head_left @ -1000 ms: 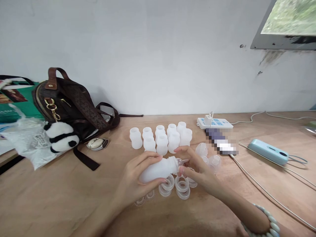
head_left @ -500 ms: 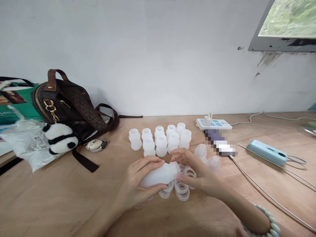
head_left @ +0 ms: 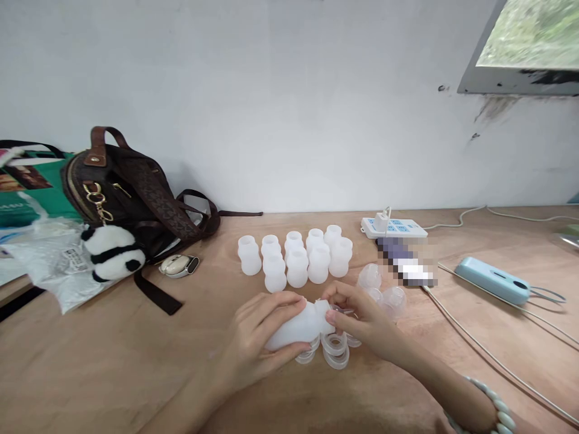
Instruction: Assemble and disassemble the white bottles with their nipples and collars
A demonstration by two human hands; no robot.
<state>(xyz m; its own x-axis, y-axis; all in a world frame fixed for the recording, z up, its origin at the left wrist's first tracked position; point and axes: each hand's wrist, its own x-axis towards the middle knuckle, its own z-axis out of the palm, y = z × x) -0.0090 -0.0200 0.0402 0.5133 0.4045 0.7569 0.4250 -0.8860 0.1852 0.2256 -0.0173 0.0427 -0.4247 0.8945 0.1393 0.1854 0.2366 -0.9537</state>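
Your left hand [head_left: 260, 328]'s gripping the bottle [head_left: 294, 327], right hand [head_left: 359, 313] pinching its neck [head_left: 322, 314]; looks like a fitting step, so next needs steady holding.

The one view comes from a camera on the person's head, facing forward and down over the table [head_left: 149, 361] toward the wall [head_left: 294, 120], which takes up about the top half. It looks from above the near side: the left hand [head_left: 257, 331] and right hand [head_left: 362, 316] are close to it, low and near the middle. The view is wide, reaching a bag [head_left: 120, 187] on the left and part of a window [head_left: 534, 36] high on the right.
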